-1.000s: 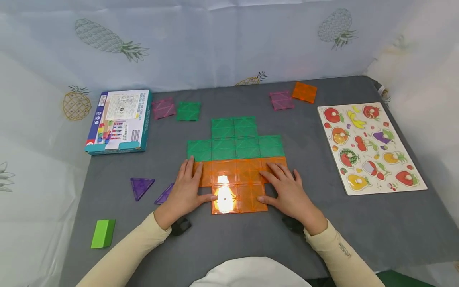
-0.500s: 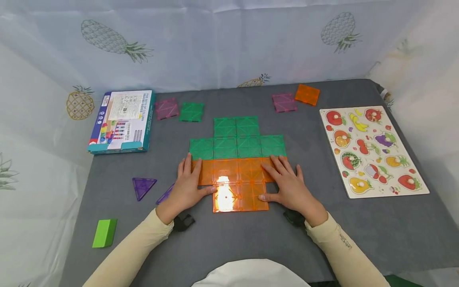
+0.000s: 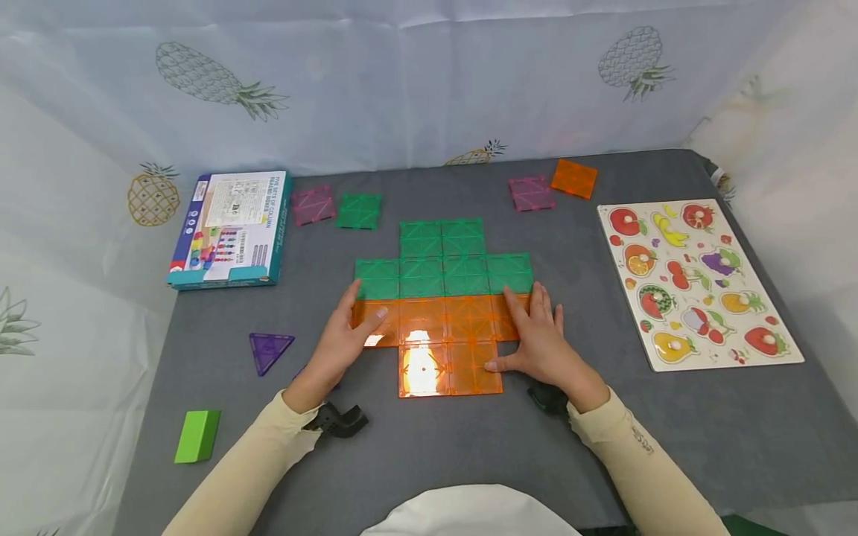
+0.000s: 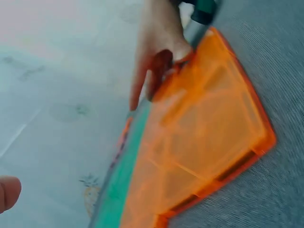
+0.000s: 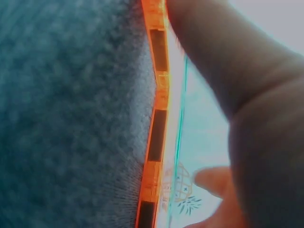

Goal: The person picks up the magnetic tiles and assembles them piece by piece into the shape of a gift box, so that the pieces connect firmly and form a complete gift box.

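Note:
Translucent orange square tiles [image 3: 472, 320] lie flat in two joined rows, against green square tiles [image 3: 442, 238] behind them. My left hand [image 3: 331, 342] is at the left end of the longer orange row, turned on its side with the thumb raised over it. Whether its fingertips touch the tiles cannot be told. My right hand [image 3: 546, 350] rests at the right end, fingers spread, thumb at the edge of the front row. The left wrist view is blurred and shows the orange tiles from the side. In the right wrist view, an orange edge [image 5: 156, 135] runs beside the thumb.
Left of the tiles are a purple triangle [image 3: 269, 351], another mostly hidden by my left hand, and a green block [image 3: 197, 436]. A box [image 3: 228, 231] stands back left; a fruit puzzle board [image 3: 697, 283] lies right. Several loose tiles, including a green one [image 3: 359, 211], lie behind.
My left hand has turned onto its side and drawn back to the left, its thumb lifting away from the front orange row. The right hand stays almost in place, and the tile arrangement looks the same.

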A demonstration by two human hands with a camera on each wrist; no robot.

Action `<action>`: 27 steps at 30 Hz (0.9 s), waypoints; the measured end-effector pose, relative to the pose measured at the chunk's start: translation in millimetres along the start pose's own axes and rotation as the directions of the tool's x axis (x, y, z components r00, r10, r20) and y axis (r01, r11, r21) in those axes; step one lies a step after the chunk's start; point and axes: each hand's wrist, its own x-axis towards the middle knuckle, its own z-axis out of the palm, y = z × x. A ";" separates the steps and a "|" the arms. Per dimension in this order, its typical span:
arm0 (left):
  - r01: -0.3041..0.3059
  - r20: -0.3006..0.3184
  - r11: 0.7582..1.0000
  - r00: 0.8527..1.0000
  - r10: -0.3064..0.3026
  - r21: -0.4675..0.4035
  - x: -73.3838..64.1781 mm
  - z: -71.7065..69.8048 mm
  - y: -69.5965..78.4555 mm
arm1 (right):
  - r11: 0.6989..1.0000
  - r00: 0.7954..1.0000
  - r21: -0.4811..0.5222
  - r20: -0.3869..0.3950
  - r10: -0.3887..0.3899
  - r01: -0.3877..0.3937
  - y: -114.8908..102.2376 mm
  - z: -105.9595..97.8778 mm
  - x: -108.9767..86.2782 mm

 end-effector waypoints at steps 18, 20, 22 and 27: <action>-0.132 0.073 0.971 0.986 0.149 -0.199 -12.2 -10.1 22.7 | 0.902 0.967 0.431 -0.227 0.115 -0.006 -1.3 -14.3 5.5; -0.135 0.079 0.972 0.985 0.152 -0.193 -12.6 -10.3 24.0 | 0.896 0.963 0.444 -0.240 0.121 -0.001 -4.1 -16.3 4.2; -0.135 0.084 0.973 0.985 0.153 -0.188 -13.1 -10.4 25.0 | 0.894 0.960 0.448 -0.256 0.115 0.013 -7.5 -18.1 2.6; -0.133 0.094 0.974 0.984 0.152 -0.185 -13.4 -9.8 27.3 | 0.901 0.951 0.429 -0.300 0.076 0.063 -16.0 -21.6 -2.0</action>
